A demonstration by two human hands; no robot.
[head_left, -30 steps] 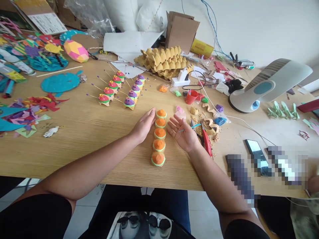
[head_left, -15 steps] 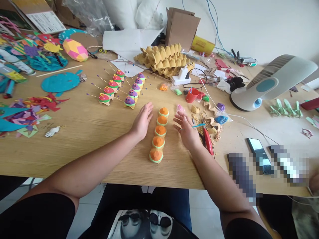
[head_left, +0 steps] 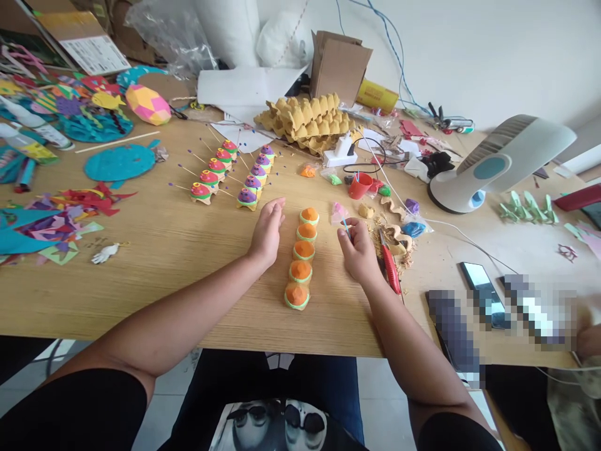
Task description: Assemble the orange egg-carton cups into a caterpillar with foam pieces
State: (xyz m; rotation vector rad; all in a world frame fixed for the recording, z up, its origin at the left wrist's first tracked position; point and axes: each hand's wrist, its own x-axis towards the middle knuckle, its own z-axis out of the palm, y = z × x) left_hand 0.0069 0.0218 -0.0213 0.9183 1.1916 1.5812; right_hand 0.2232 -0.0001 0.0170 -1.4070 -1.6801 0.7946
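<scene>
A row of several orange clay domes with green rims point(head_left: 302, 252) runs toward me on the wooden table point(head_left: 188, 275). My left hand point(head_left: 267, 230) lies flat and open just left of the row, fingers together, a small gap from the domes. My right hand point(head_left: 358, 252) is to the right of the row, fingers curled and pinching a thin blue stick point(head_left: 345, 225) that points up and away.
Two rows of pink and purple clay domes with pins point(head_left: 235, 172) sit beyond. Egg-carton pieces point(head_left: 307, 119), a red cup point(head_left: 360, 185), a red-handled knife point(head_left: 389, 270), a fan point(head_left: 498, 164), a phone point(head_left: 483, 285) and coloured paper scraps point(head_left: 56, 213) lie around.
My right hand turned from palm-up and open to curled, taking the blue stick in its fingers. My left hand drew slightly away from the row of orange domes.
</scene>
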